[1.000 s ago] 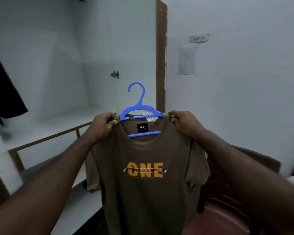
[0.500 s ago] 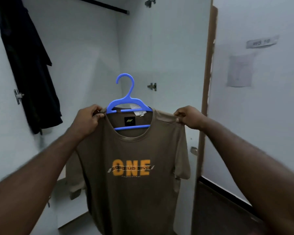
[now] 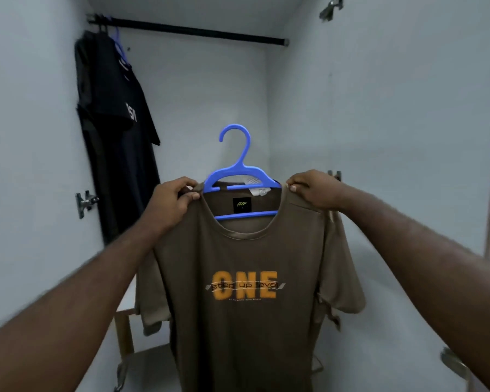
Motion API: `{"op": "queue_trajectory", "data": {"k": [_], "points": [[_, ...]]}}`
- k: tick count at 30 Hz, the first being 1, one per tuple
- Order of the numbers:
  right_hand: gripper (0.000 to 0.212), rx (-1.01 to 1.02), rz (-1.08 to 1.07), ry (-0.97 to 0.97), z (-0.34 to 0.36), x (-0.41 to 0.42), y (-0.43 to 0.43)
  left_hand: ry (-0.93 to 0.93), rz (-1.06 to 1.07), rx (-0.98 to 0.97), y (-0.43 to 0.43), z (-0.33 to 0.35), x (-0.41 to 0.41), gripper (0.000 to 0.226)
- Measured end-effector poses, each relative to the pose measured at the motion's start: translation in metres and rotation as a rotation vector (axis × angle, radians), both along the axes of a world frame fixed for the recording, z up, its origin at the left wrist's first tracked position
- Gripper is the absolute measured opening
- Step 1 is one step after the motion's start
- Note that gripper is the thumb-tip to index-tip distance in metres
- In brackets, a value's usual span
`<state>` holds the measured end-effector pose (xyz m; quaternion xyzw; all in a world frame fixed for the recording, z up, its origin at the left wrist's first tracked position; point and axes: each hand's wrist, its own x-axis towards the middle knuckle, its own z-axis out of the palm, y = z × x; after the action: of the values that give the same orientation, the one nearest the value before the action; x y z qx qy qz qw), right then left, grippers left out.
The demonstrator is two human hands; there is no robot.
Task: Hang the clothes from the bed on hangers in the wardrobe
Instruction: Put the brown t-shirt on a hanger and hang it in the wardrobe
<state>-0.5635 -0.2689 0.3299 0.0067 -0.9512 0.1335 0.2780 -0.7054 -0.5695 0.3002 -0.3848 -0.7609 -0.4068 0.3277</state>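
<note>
A brown T-shirt (image 3: 238, 321) with an orange "ONE" print hangs on a blue plastic hanger (image 3: 239, 168), held up in front of the open wardrobe. My left hand (image 3: 173, 202) pinches the shirt's left shoulder over the hanger's end. At the other shoulder my right hand (image 3: 314, 190) grips the fabric the same way. The hanger's hook stands free, well below the black wardrobe rail (image 3: 198, 31) that runs across the top.
Dark shirts (image 3: 116, 131) hang on a blue hanger at the rail's left end against the left wall. The wardrobe's white walls close in left, back and right. A wooden shelf frame (image 3: 123, 332) sits low at the left. Metal hinges (image 3: 84, 200) stick out of the side walls.
The view has swung left and up into the wardrobe, bringing the rail and hanging dark shirts into sight. Both hands still hold the shirt on its hanger, now facing the wardrobe's inside.
</note>
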Motion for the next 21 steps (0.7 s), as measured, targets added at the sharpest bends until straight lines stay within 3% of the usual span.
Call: {"op": "queue_trajectory", "data": {"k": [6, 12, 16, 21], "points": [[0.014, -0.032, 0.029, 0.186, 0.022, -0.095, 0.005, -0.066, 0.029, -0.007, -0.006, 0.036, -0.066, 0.016], [0.012, -0.017, 0.025, 0.256, 0.063, -0.178, 0.014, -0.274, 0.154, -0.366, -0.04, 0.074, -0.149, 0.015], [0.014, 0.038, 0.042, 0.3, 0.094, -0.228, 0.018, -0.09, 0.269, -0.34, -0.04, 0.114, -0.191, 0.008], [0.017, 0.025, 0.043, 0.444, 0.144, -0.276, 0.023, -0.023, 0.365, -0.398, -0.036, 0.169, -0.217, 0.014]]}}
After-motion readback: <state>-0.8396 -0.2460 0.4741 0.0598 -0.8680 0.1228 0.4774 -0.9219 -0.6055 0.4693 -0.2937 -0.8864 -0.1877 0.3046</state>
